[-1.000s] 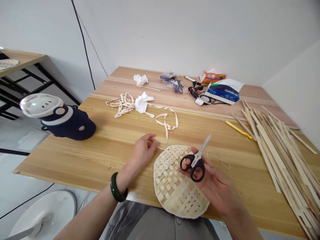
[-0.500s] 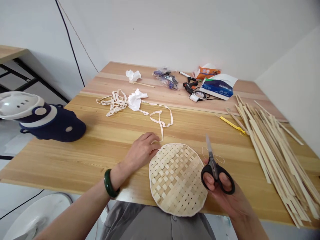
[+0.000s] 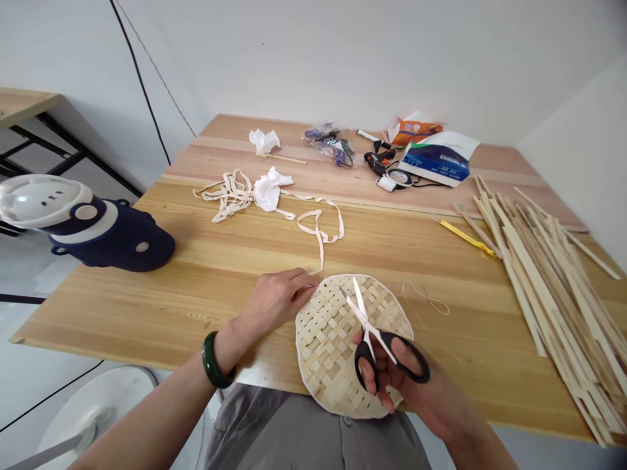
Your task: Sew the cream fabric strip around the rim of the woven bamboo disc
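A round woven bamboo mat (image 3: 326, 356) with a white edging lies at the table's front edge, partly over my lap. My left hand (image 3: 281, 297) is closed at the mat's upper left rim, pinching the end of the white ribbon (image 3: 321, 251) there. My right hand (image 3: 406, 378) holds black-handled scissors (image 3: 365, 320) over the mat, fingers through the loops. Their blades are parted and point up toward the left hand. A thin thread (image 3: 426, 297) curls on the table to the right of the mat.
Bamboo strips (image 3: 543, 294) are heaped at right beside a yellow strap (image 3: 467, 238). Crumpled white tissue (image 3: 269, 189) and bunched ribbon (image 3: 232, 196) lie beyond my left hand. A glue gun (image 3: 379, 161) and a blue tissue pack (image 3: 435, 160) sit behind. At left stands a navy bottle (image 3: 112, 235).
The scissors have come left from beside the mat to over it, and their blades have opened. My left hand stays at the rim. The view has shifted slightly.
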Motion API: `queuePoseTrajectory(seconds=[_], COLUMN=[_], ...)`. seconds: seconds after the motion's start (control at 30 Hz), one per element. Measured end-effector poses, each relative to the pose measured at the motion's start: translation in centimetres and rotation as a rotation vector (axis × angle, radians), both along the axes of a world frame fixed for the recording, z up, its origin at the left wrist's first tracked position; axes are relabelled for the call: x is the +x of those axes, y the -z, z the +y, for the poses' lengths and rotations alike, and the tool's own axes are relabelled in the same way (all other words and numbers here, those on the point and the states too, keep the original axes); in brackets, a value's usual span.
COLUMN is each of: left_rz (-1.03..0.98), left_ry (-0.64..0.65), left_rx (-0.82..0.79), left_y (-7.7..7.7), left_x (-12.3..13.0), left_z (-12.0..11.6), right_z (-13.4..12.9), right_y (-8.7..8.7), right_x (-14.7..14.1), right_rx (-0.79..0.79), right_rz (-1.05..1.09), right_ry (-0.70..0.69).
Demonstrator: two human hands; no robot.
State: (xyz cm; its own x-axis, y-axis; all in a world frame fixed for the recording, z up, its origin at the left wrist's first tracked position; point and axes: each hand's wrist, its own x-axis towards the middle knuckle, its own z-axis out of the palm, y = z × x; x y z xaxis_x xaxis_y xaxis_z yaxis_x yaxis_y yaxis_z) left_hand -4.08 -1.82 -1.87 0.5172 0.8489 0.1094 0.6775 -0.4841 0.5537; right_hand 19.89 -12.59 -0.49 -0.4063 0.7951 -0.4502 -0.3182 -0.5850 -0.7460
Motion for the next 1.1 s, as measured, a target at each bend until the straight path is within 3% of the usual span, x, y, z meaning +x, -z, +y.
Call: queuePoseTrajectory(seconds=[0.27,0.4,0.97,1.1], left_rz=[-0.492,-0.678,-0.602,-0.602], left_ry=[-0.21,-0.285,-0.362,-0.354], left_rx=[-0.439,-0.566,-0.261,-0.201], left_y=[-1.3,-1.9,-3.5,-3.7], left_x=[0.8,1.2,2.1,2.1], left_z=[-1.3,-1.9,-4.3,-4.7], right_z=[0.0,0.1,-0.8,-1.0], right_y=[-1.1,-2.3,-4.3,-4.8], right_x=[-1.4,-1.4,-1.9,-2.2], right_rx=[-0.043,-0.01,0.012,-0.009], right_rz=[0.029,0.035,0.087,0.019], right_ry=[-0.069,-0.104,-0.167,-0.119])
